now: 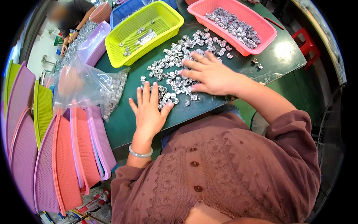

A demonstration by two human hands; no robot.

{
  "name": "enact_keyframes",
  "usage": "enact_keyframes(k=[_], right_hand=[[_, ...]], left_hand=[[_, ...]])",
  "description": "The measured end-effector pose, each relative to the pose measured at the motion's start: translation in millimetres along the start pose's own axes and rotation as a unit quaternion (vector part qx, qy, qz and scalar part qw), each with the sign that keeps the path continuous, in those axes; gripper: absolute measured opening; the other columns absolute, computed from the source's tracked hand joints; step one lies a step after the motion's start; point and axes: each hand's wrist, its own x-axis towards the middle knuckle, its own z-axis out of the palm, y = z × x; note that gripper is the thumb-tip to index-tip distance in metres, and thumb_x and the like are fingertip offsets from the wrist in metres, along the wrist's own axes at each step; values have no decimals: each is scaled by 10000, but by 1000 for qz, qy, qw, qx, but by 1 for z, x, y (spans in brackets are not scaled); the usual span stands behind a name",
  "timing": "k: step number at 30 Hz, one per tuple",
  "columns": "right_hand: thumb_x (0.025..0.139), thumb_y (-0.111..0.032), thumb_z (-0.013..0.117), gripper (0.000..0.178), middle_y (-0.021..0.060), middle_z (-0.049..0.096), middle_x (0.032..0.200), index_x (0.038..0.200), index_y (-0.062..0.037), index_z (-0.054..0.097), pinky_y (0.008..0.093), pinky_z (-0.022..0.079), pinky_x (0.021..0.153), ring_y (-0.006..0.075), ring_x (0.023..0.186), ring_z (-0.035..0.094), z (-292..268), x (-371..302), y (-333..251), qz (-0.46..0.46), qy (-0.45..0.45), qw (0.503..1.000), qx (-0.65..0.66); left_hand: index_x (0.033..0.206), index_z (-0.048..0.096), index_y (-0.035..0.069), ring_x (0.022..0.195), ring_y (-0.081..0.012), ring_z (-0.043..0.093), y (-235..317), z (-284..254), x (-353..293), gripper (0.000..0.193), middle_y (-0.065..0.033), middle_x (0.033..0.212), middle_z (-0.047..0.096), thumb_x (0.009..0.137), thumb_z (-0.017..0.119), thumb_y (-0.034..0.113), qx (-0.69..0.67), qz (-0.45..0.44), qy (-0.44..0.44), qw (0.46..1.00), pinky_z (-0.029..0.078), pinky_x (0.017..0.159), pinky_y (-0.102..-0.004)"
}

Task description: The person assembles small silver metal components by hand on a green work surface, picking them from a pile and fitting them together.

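Many small, silvery, ridged metal pieces (176,56) lie spread in a loose heap on the green table (128,128). My left hand (148,110) rests flat at the heap's near left edge, fingers spread and touching some pieces; a pale bangle (140,152) circles that wrist. On the heap's right side lies my right hand (212,74), palm down with its fingers apart over the pieces. What is under both palms is hidden. Beyond the heap, a yellow-green basket (115,37) holds a few such pieces and a small label. The pink basket (266,35) holds a large pile of them.
A clear plastic bag (84,87) of similar pieces lies left of my left hand. Nested purple, pink and green baskets (67,160) stand along the left. A co-worker's hand (72,36) is at a silvery pile at upper left. A red stool (308,46) stands right of the table.
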Motion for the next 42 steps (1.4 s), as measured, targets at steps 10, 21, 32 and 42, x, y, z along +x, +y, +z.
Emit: enact_keyframes(k=[10, 21, 32, 42], right_hand=[[872, -325, 600, 547, 118, 345, 1463, 1357, -134, 434, 528, 214, 1106, 343, 1365, 279, -5, -33, 25, 135, 30, 990, 6], [860, -447, 590, 637, 133, 281, 1495, 1399, -169, 394, 530, 170, 1117, 344, 1386, 240, 2, 4, 31, 88, 56, 994, -30], [852, -528, 554, 619, 130, 347, 1464, 1350, -170, 476, 581, 185, 1097, 359, 1381, 255, 6, 44, 19, -69, -41, 997, -20], [824, -364, 646, 529, 127, 380, 1443, 1301, -175, 519, 537, 231, 1099, 355, 1351, 312, -18, 22, 23, -43, -80, 996, -5]], left_hand=[[1432, 339, 73, 1394, -392, 195, -1, -1, -12, 720, -208, 1500, 238, 878, 553, 480, -58, 30, 20, 998, 89, 1076, -619], [1359, 472, 110, 1363, -417, 230, 9, 9, -14, 661, -194, 1460, 319, 852, 561, 525, -80, 75, 34, 993, 90, 1076, -605], [1298, 531, 109, 1336, -429, 281, 8, 9, -11, 624, -183, 1436, 361, 839, 581, 528, -106, 86, 48, 990, 116, 1041, -652], [1277, 551, 92, 1314, -403, 335, 7, 8, -11, 527, -167, 1389, 435, 845, 626, 383, -130, 84, 65, 986, 137, 1064, -597]])
